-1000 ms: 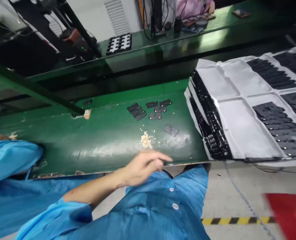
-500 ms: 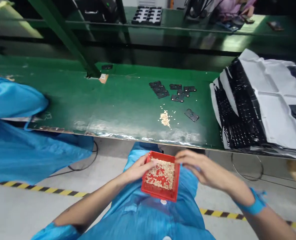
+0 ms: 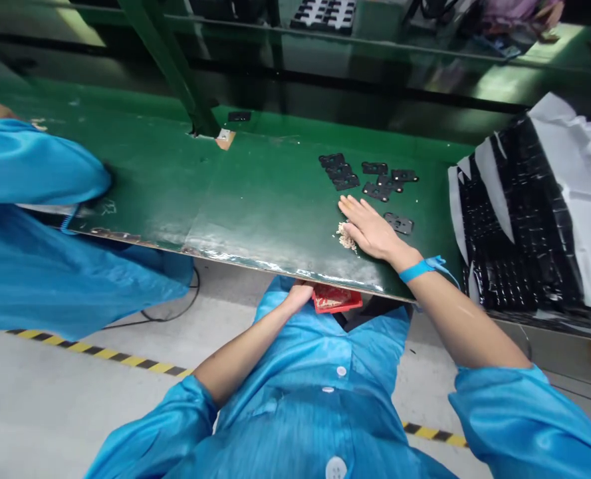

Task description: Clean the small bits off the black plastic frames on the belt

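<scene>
My right hand [image 3: 369, 229] lies flat on the green bench, fingers stretched out, its thumb side against a small pile of pale, tiny pieces [image 3: 346, 238]. Just beyond that hand is a single flat black part [image 3: 399, 223]. Below the bench's front edge, my left hand [image 3: 301, 293] grips the left side of a red tray [image 3: 338, 307]. More of the pale pieces lie inside the tray, and its far part is hidden under the bench edge. The left fingertips are mostly out of sight.
Several flat black parts [image 3: 342, 171] lie at the back of the green bench [image 3: 255, 206]. To the right stand stacked white and black trays [image 3: 504, 219]. A green post [image 3: 170, 73] rises at the back left. A co-worker's blue sleeve [image 3: 36, 163] is at the far left.
My right hand has left the red tray and come down on the bench beside the pale pile. My left hand has carried the tray forward, partly beneath the bench edge.
</scene>
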The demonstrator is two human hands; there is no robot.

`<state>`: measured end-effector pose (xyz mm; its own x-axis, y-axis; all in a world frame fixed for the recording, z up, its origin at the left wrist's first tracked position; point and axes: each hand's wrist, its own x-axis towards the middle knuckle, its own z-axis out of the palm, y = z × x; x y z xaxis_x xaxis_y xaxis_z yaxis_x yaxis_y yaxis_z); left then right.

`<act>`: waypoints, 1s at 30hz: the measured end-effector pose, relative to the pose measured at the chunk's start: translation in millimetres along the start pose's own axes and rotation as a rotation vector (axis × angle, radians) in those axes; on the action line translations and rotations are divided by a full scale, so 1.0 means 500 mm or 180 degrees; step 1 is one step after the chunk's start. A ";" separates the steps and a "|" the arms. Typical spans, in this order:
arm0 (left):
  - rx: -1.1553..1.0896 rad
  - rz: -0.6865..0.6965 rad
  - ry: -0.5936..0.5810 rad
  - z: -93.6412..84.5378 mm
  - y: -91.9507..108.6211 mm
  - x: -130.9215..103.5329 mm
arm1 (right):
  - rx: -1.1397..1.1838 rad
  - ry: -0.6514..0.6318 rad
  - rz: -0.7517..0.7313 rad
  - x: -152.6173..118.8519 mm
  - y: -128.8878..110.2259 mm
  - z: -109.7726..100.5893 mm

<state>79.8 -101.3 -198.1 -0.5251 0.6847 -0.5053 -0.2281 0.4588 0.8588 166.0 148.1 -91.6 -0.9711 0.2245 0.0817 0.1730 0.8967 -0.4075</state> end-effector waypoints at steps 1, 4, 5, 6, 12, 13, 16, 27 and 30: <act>0.0001 0.0008 -0.0027 0.001 -0.001 0.001 | 0.0025 -0.0035 -0.0057 -0.012 -0.012 0.003; -0.0083 0.0032 -0.0201 -0.005 0.003 -0.014 | 0.0130 -0.0104 -0.0229 -0.053 -0.052 0.009; -0.0116 0.0058 -0.0276 -0.007 0.006 -0.023 | 0.0167 -0.0104 -0.0277 -0.066 -0.065 0.012; -0.0150 0.0092 -0.0351 -0.010 0.012 -0.033 | 0.0206 -0.0105 -0.0314 -0.078 -0.077 0.015; -0.0256 0.0274 -0.0609 -0.020 0.049 -0.073 | 0.0359 -0.0090 -0.0411 -0.146 -0.132 0.042; -0.0254 0.0274 -0.0626 -0.022 0.053 -0.076 | 0.0367 -0.0086 -0.0421 -0.157 -0.141 0.045; -0.0229 0.0248 -0.0671 -0.027 0.059 -0.086 | 0.0411 -0.0112 -0.0493 -0.193 -0.169 0.052; 0.0089 0.0020 -0.0700 -0.034 0.052 -0.095 | 0.0407 0.0170 -0.0721 -0.318 -0.290 0.095; 0.0092 -0.0036 -0.0680 -0.030 0.040 -0.085 | 0.0328 0.0605 -0.0402 -0.311 -0.257 0.066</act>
<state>85.4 -129.8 -158.0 -0.3364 0.7825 -0.5239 -0.2077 0.4810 0.8518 289.1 -14.5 -82.1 -0.9338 0.1894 0.3035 0.0249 0.8807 -0.4730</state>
